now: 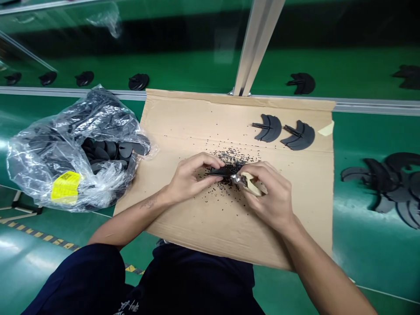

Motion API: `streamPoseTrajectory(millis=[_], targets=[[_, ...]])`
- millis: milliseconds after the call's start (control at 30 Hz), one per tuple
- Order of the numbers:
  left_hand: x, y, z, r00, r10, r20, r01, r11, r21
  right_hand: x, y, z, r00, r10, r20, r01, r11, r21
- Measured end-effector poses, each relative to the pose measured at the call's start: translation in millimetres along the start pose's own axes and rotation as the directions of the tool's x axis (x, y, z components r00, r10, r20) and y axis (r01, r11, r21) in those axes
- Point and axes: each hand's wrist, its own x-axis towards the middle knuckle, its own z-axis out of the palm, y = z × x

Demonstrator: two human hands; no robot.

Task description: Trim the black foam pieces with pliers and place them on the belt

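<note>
Thumb and fingers of my left hand (188,179) pinch a dark, flat black plastic piece (217,172), seen nearly edge-on over the cardboard sheet (200,227). My right hand (274,197) is closed around a small tool (252,183) with a shiny metal end and cream-coloured wrapping; its exact kind is unclear. The metal end meets or nearly meets the right end of the black piece. Many tiny black scraps (231,154) lie scattered beneath and around both hands. Beyond my right hand, two curved black parts with stems (268,128) rest on the cardboard.
Left of the cardboard, a clear plastic bag (39,148) with a yellow label (65,187) holds many black discs. More curved black parts (393,183) are piled on the green surface at right. A metal post (257,43) rises behind, with several black parts along the back.
</note>
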Motion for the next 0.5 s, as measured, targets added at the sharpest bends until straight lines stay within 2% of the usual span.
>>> streamPoseTrajectory(millis=[100,200,300,367,500], targets=[[-1,-6,-2,0.987,0.125,0.101,-0.148,0.952,0.266,-1,0,-1,0.977,-0.212,0.019,0.212,0.965,-0.152],[-3,-10,-3,0.97,0.173,0.172,-0.228,0.893,0.388,0,-3,-5,0.969,-0.239,0.064,0.242,0.969,-0.045],[-2,-11,-3,0.974,0.16,0.16,-0.206,0.922,0.328,3,-2,-13,0.988,-0.141,0.063,0.137,0.989,0.057],[-1,-9,-4,0.986,0.126,0.106,-0.149,0.956,0.253,6,3,-19,0.992,-0.101,0.072,0.103,0.995,-0.016],[2,-5,-5,0.994,0.108,0.029,-0.111,0.984,0.138,7,16,-24,0.988,-0.108,0.107,0.132,0.961,-0.244]])
